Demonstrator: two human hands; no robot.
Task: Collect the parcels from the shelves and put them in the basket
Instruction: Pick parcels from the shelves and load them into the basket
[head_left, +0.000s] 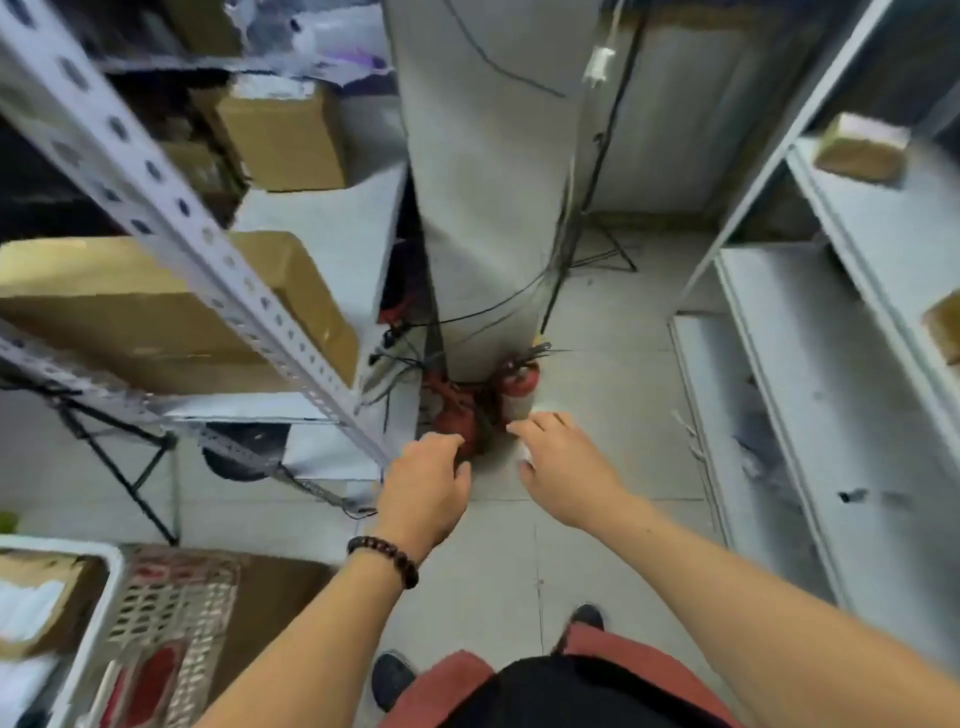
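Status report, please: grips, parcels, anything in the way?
Left grip, right grip open, empty. Parcels on left shelves; white basket lower left. Fire extinguishers on floor ahead.

Parcel storeroom: slotted metal shelving (171, 208), cardboard boxes (156, 306), fire extinguishers (519, 384), tiled floor (613, 374).

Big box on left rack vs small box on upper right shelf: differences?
The big box looks far larger than the small box. The big box is plain brown on top; the small box has a pale top. A rack upright crosses the big box; the small box is unobstructed. Both are brown cardboard on shelves.
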